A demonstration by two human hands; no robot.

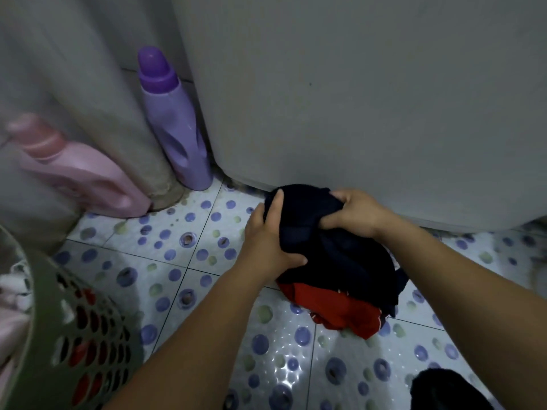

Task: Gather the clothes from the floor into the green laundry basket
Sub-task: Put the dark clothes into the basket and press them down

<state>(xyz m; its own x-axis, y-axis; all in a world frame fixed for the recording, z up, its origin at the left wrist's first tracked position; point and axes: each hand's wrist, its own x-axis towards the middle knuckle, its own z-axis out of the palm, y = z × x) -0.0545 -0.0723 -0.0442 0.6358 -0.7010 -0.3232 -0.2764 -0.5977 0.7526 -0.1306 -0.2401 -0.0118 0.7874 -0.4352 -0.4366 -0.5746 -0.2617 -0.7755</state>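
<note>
With the left hand (268, 238) and right hand (353, 213) both clenched on the dark garment (334, 250), the loose red garment (334, 309) beneath risked slipping back onto the tiled floor (183, 261) short of the green laundry basket (47, 321).

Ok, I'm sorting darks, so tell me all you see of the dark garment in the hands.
The dark navy garment is soft, bunched cloth, heaped over a red garment on the tiled floor by a grey appliance. The left hand and right hand both grip its top.
</note>
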